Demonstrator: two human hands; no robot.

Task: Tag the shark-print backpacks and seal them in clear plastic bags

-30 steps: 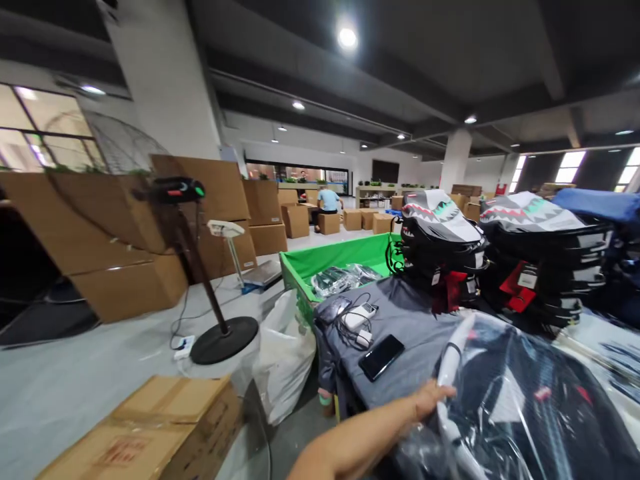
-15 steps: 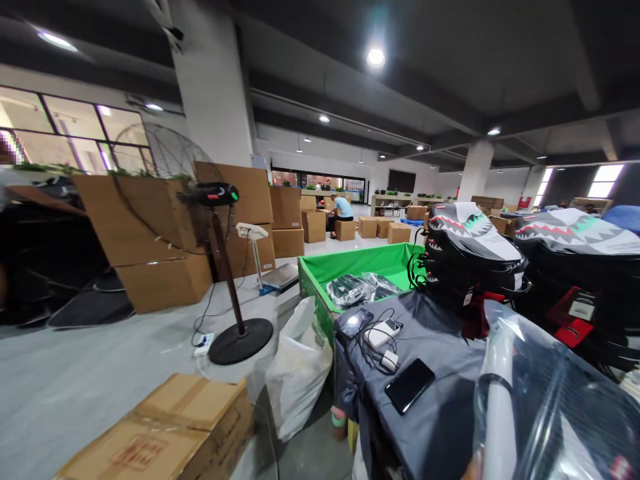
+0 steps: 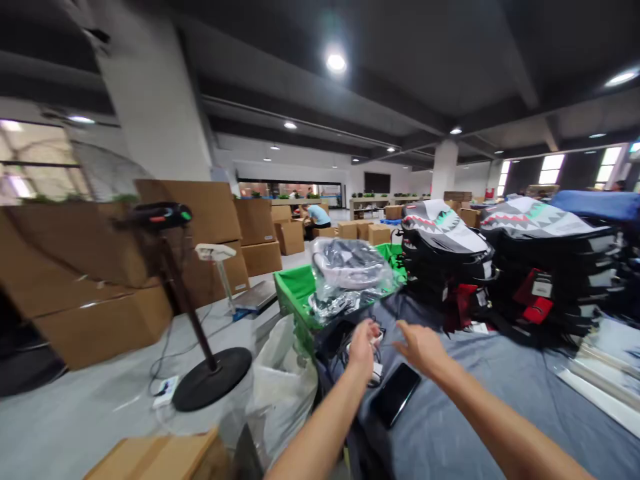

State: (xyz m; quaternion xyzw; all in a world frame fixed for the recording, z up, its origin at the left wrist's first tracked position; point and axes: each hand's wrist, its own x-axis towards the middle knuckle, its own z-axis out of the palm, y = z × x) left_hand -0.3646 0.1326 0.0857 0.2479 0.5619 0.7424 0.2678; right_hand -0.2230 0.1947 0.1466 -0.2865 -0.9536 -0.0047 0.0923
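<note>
Both my arms stretch forward over the grey cloth-covered table. My left hand (image 3: 365, 343) is above the power bank and cables, partly hiding them, with its fingers loosely apart and nothing in them. To its right, my right hand (image 3: 420, 345) is also open and empty, just beyond the black phone (image 3: 397, 395). Past the hands, a bag in clear plastic (image 3: 350, 261) is in or just above the green bin (image 3: 293, 293). It touches neither hand; whether it rests on the other plastic-wrapped bags (image 3: 333, 305) there I cannot tell.
Stacks of shark-mouth backpacks (image 3: 445, 230) stand at the table's far right. Clear plastic packaging (image 3: 605, 373) lies on the right. A white sack (image 3: 283, 393), a fan stand (image 3: 213, 377), a platform scale (image 3: 257, 298) and cardboard boxes (image 3: 193, 213) are to the left.
The plastic-wrapped bag has gone from the near right of the table to the green bin, out of my hands. Both arms now reach forward. My view has turned right.
</note>
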